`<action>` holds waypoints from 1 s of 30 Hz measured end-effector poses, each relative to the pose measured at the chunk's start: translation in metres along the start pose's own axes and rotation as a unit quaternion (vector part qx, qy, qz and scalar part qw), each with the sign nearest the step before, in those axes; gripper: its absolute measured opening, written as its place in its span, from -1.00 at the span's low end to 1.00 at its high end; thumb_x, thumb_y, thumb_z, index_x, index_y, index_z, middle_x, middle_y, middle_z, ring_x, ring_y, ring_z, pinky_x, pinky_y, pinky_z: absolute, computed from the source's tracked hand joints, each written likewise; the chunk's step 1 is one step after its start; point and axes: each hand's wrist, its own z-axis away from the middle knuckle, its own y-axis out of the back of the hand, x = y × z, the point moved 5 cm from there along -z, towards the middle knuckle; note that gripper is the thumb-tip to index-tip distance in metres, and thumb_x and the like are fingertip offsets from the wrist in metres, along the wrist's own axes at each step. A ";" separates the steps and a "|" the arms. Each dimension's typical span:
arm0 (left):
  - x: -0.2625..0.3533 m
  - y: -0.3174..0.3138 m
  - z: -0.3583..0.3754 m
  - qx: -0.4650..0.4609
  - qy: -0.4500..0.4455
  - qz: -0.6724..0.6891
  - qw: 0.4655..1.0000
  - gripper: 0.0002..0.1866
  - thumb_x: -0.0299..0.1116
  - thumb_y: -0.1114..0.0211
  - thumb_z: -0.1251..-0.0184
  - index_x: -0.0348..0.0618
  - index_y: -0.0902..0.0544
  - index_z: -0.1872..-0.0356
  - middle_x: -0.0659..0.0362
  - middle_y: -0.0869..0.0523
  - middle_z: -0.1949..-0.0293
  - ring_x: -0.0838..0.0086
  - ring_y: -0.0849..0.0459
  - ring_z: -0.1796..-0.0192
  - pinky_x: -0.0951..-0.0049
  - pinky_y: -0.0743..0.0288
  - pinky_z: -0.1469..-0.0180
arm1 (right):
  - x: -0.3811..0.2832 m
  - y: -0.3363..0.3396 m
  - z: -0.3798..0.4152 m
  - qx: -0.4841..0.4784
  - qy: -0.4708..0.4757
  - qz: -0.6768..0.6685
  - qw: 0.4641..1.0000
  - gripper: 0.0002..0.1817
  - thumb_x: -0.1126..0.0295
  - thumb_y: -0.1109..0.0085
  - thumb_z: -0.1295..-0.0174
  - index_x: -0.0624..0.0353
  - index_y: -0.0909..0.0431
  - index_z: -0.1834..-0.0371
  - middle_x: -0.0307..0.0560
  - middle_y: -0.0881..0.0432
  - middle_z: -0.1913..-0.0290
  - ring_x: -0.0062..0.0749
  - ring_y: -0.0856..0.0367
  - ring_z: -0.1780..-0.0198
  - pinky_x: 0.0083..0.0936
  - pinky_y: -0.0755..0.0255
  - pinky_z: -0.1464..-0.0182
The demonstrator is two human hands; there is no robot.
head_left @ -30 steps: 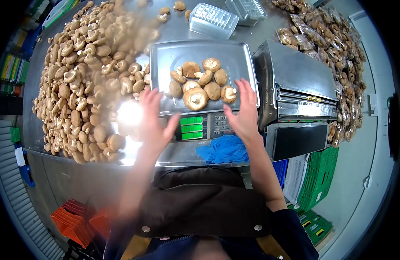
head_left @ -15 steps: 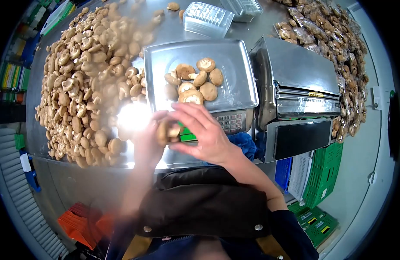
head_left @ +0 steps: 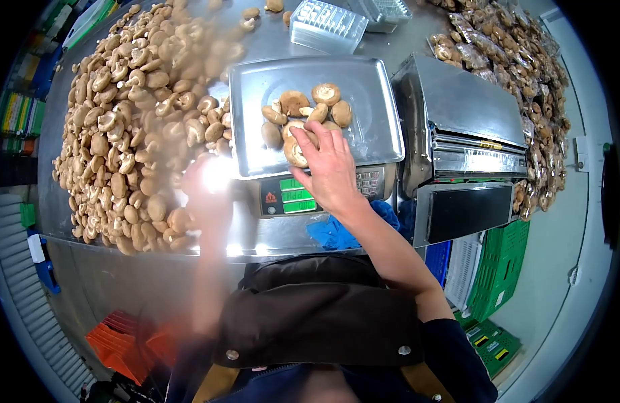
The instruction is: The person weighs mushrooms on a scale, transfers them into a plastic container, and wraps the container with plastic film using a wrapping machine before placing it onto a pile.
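Observation:
My right hand (head_left: 328, 164) reaches over the front part of the metal scale tray (head_left: 249, 80), its fingers curled round a mushroom (head_left: 295, 153) that touches the tray. Several more brown mushrooms (head_left: 294, 103) lie around and behind it on the tray. Below the tray is the scale's green display (head_left: 298, 195). My left hand (head_left: 209, 191) is beside the tray's front left, near the edge of the mushroom pile (head_left: 118, 144). Glare and blur cover it, so its fingers and anything in them are hidden.
Clear plastic trays (head_left: 328, 27) stand behind the scale. A metal wrapping machine (head_left: 468, 114) is to the right, with packed mushrooms (head_left: 538, 101) beyond it. A blue cloth (head_left: 337, 234) lies in front of the scale. Green crates (head_left: 501, 272) and an orange crate (head_left: 118, 346) are lower down.
My hands have moved apart. The right one has carried a mushroom forward onto the tray, and the left one has moved left towards the pile. The display is now uncovered.

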 end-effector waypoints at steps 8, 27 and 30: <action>0.064 -0.046 -0.044 -0.078 -0.091 0.078 0.990 -0.50 -0.46 -0.36 -0.12 -0.30 -0.49 -0.12 -0.08 -0.58 -0.01 0.11 -0.57 -0.06 0.25 -0.45 -0.11 | 0.025 0.040 0.005 0.087 -0.073 -0.179 0.977 -0.33 0.44 -0.48 0.09 0.25 -0.36 -0.13 0.04 -0.44 -0.05 -0.21 -0.57 0.01 -0.42 -0.51 -0.03; 0.095 -0.062 -0.047 -0.043 -0.122 0.071 0.989 -0.62 -0.39 -0.36 -0.13 -0.26 -0.61 0.00 -0.01 -0.50 -0.19 0.13 -0.43 -0.28 0.21 -0.24 -0.35 | 0.088 0.011 0.033 0.155 -0.166 -0.269 0.936 -0.41 0.34 -0.27 -0.23 0.25 -0.29 -0.30 0.11 -0.38 -0.28 -0.11 -0.39 -0.29 -0.29 -0.26 -0.35; 0.079 -0.080 -0.043 -0.074 -0.062 0.150 0.984 -0.58 -0.37 -0.35 -0.11 -0.25 -0.59 -0.03 -0.05 -0.44 -0.25 0.08 -0.36 -0.34 0.19 -0.23 -0.36 | 0.087 0.014 0.033 0.104 -0.161 -0.193 0.962 -0.41 0.34 -0.28 -0.20 0.23 -0.32 -0.28 0.17 -0.38 -0.29 -0.01 -0.39 -0.30 -0.27 -0.26 -0.34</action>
